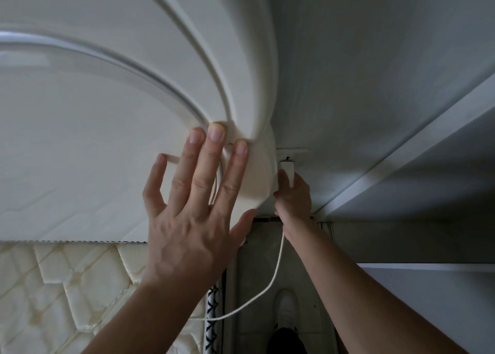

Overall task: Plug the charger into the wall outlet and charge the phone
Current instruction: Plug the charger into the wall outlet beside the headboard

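My right hand (293, 195) grips a white charger plug (287, 172) and holds it against the white wall outlet (293, 154) low on the grey wall. Whether the prongs are fully in is hidden. A white cable (270, 281) hangs from that hand and loops down to the left past the bed edge. My left hand (192, 206) lies flat with fingers spread on the cream headboard (134, 86), near its rounded corner. No phone is in view.
A quilted cream mattress (59, 294) lies at the lower left. A narrow floor gap (257, 260) runs between bed and wall, with my white shoe (286, 308) in it. A white shelf unit (428, 166) stands at the right.
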